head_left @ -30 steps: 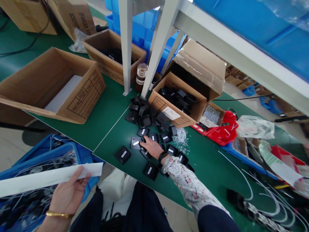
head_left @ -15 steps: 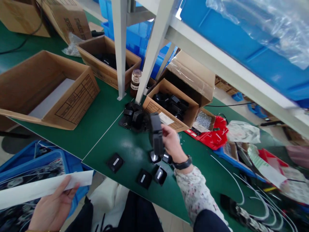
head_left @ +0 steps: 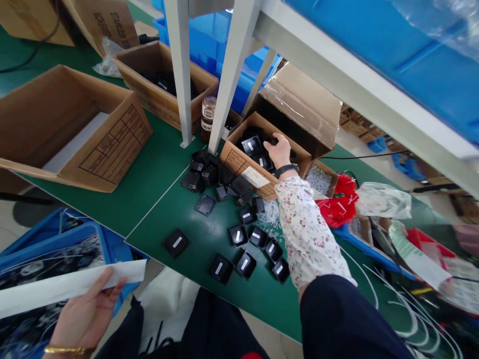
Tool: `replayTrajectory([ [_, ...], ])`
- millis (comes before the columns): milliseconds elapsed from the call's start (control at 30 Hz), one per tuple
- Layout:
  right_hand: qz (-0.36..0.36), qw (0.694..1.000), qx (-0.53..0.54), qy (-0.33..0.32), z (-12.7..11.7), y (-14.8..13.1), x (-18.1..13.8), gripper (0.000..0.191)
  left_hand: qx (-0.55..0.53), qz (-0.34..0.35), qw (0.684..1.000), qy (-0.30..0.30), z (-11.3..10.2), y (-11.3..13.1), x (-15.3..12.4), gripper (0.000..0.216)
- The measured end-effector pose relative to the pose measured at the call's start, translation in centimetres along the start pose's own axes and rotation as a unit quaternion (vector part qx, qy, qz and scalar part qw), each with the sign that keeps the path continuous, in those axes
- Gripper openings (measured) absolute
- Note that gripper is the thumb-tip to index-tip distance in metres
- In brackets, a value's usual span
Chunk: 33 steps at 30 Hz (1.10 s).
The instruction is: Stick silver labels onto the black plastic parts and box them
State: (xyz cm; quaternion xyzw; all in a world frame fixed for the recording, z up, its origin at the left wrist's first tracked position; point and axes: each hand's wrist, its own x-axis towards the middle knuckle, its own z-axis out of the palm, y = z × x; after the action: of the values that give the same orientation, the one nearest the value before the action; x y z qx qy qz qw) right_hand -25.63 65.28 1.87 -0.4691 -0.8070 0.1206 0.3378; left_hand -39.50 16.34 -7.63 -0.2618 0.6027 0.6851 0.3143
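Note:
My right hand [head_left: 280,148] reaches into a small open cardboard box [head_left: 245,167] filled with black plastic parts [head_left: 255,147]. Its fingers curl down over the parts there, and what they grip is partly hidden. Low at the left, my left hand [head_left: 87,314] pinches a long white paper strip [head_left: 71,288] between thumb and fingers. Several black parts with white labels [head_left: 258,237] lie on the green table [head_left: 157,169] under my right forearm. One labelled part [head_left: 176,243] sits alone to the left, and a pile of them [head_left: 209,174] lies beside the box.
A large open cardboard box [head_left: 112,144] stands at the left, another [head_left: 164,107] behind it. White frame posts [head_left: 179,75] and a brown bottle [head_left: 207,113] stand by the small box. A blue crate of cables [head_left: 56,244] sits below the table edge. Red bags [head_left: 342,207] and white cables [head_left: 396,304] lie at the right.
My right hand gathered black parts from the table, lifted a stack of them and carried it away into the small box. The left hand kept holding the paper strip.

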Motion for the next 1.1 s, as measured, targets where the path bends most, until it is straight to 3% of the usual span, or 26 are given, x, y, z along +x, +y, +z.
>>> replayTrajectory([
  [100,-0.017,1.0,0.009,-0.019,-1.7,-1.6,-6.6,0.025,-0.004,-0.016,1.0,-0.012,0.0,-0.2,0.5,0.028],
  [233,0.042,0.983,-0.058,-0.168,-4.4,-1.6,-22.7,0.01,-0.004,-0.056,0.998,0.001,0.9,0.2,0.3,0.021],
  [333,0.089,0.954,-0.167,-0.232,-5.6,0.0,-33.6,0.039,0.002,-0.062,0.998,0.003,1.5,0.5,0.1,0.021],
  [400,0.09,0.924,-0.265,-0.259,-5.7,1.0,-37.2,0.063,0.002,-0.059,0.998,-0.003,1.7,0.5,0.3,0.023],
  [467,0.074,0.899,-0.326,-0.282,-5.3,1.8,-37.8,0.08,0.001,-0.052,0.999,-0.012,1.7,0.4,0.6,0.024],
  [567,0.026,0.883,-0.341,-0.322,-4.2,2.6,-35.6,0.089,0.001,-0.036,0.999,-0.029,1.5,0.2,0.8,0.025],
  [767,-0.039,0.885,-0.316,-0.341,-2.1,2.7,-31.9,0.07,0.008,-0.029,0.999,-0.039,0.7,0.5,0.4,0.027],
  [967,-0.053,0.863,-0.299,-0.404,-1.0,2.4,-30.1,0.084,-0.004,-0.025,0.999,-0.023,0.1,0.9,0.5,0.026],
  [1100,-0.085,0.857,-0.265,-0.433,-1.3,2.6,-29.5,0.068,-0.003,-0.02,0.999,-0.034,-0.2,0.3,0.8,0.024],
])
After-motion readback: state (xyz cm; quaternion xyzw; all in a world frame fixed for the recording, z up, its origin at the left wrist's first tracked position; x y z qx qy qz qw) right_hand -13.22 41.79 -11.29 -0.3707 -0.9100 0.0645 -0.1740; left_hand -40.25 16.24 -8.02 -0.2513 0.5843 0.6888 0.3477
